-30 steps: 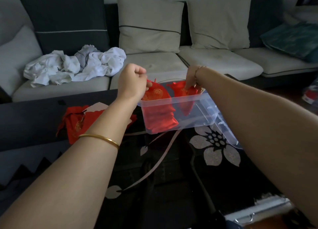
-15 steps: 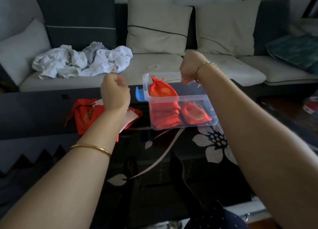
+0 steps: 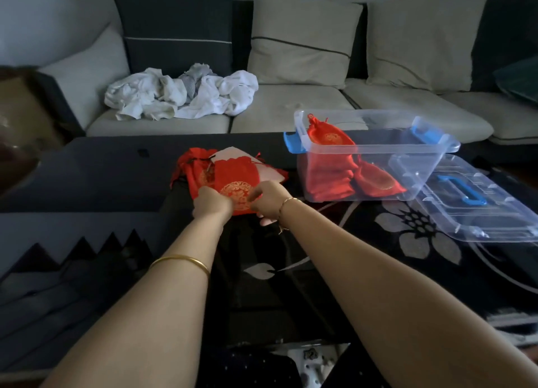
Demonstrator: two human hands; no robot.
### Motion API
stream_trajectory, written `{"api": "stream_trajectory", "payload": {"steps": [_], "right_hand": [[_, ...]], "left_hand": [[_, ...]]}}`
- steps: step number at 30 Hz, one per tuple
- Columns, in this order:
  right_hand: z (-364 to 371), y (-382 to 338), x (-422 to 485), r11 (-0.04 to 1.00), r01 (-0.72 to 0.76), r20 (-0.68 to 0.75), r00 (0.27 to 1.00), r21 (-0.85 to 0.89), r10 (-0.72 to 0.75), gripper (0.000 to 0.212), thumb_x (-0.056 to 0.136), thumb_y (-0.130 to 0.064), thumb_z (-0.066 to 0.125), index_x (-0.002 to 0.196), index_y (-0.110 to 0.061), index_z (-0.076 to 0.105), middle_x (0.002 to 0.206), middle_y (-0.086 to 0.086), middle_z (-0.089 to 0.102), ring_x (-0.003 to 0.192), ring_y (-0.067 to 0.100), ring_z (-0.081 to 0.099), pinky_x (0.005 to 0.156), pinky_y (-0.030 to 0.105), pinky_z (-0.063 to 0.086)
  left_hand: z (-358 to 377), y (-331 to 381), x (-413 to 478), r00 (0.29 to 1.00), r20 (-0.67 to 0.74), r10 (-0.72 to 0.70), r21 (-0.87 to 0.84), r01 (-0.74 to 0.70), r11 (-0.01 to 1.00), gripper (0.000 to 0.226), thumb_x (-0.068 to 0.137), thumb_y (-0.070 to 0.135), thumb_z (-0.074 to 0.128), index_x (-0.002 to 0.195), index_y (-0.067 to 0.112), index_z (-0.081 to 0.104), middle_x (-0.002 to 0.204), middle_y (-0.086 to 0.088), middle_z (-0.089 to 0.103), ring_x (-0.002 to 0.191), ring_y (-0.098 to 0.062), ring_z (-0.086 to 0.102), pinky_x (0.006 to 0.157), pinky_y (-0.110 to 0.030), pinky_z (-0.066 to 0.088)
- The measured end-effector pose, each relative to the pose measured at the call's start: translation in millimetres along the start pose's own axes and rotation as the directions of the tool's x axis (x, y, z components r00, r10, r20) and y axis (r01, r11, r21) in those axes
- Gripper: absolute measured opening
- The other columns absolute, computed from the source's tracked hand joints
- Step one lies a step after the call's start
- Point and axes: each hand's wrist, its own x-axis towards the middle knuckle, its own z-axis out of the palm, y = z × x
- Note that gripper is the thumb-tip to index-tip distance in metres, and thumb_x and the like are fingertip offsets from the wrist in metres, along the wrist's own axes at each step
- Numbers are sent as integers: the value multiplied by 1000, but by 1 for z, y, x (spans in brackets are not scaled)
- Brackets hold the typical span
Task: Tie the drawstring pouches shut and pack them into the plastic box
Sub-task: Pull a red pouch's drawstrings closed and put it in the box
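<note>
loose pile of red pouches [image 3: 189, 166] on the bench [image 3: 407, 242], left of centre. left hand [image 3: 212, 202]: fingers curled on the near-left edge of the top pouch [image 3: 235, 175]. right hand [image 3: 267, 199], at 3 o'clock from the left, pinches its near-right edge. pouch mouth points to 12 o'clock, looks untied. thin shiny cloth, so probably light, floppy and slippery; better held by the cords at the neck than by the body. plastic box [image 3: 375, 150] sits at 2 o'clock from the hands with packed pouches [image 3: 329, 169] inside. lid [image 3: 471, 213] at 4 o'clock of the box.
</note>
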Motion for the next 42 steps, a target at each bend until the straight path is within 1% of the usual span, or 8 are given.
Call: {"api": "stream_trajectory", "payload": {"steps": [5,10,16,22,25,30,35,42], "right_hand": [[9,12,15,966,-90,-178,975,241,136,24,88,-8,58,106,1,46,92,23,60,82,35,66,73,45,55],[4,25,10,997,-68,-74,995,-45,64,31,85,-27,62,64,-7,52,58,8,55,48,19,51,50,28,44],[-11,35,-11,982,12,-8,1000,-190,-14,19,84,-18,61,72,-4,59,60,11,61,54,22,58,61,33,53],[-55,49,-39,998,-32,-122,992,-47,26,15,84,1,46,87,4,60,80,25,63,73,39,67,65,45,55],[-83,54,-49,976,8,-342,937,219,69,31,86,3,42,113,-1,57,91,20,61,71,34,64,61,41,54],[-98,53,-70,681,87,-237,963,727,130,43,84,11,35,112,-17,52,84,9,62,68,20,61,51,27,51],[-101,60,-74,813,84,-252,965,576,79,23,85,2,52,100,-7,67,77,7,65,62,12,62,48,19,50],[-104,69,-71,932,144,-342,939,334,-23,6,87,-5,61,86,-5,67,66,3,64,51,5,60,48,11,50]], "left_hand": [[-2,1,-5,992,119,-45,-204,69,976,26,90,17,57,109,0,59,84,-12,59,65,-20,52,52,-27,44],[-4,7,-9,940,296,-171,-292,259,921,34,89,41,59,75,10,58,65,0,56,54,-12,46,49,-25,36],[-4,18,-17,983,180,46,-349,20,937,36,82,9,69,116,2,61,112,-13,66,103,-28,62,94,-39,48],[-4,46,-42,940,228,253,-381,-153,912,6,84,11,67,85,15,62,105,-12,69,98,-26,65,94,-40,50],[0,53,-54,905,271,329,-398,-206,894,11,84,10,67,80,18,60,99,-10,69,99,-28,64,92,-41,50],[8,51,-63,892,321,318,-383,-185,905,9,85,11,66,86,20,65,95,-2,70,99,-22,64,88,-36,47],[13,48,-62,903,334,271,-351,-147,925,15,84,15,67,99,15,67,106,-4,69,102,-21,62,80,-30,42],[11,48,-64,868,420,264,-355,-110,928,25,85,27,68,105,14,65,106,-4,69,105,-21,61,97,-41,44]]}}
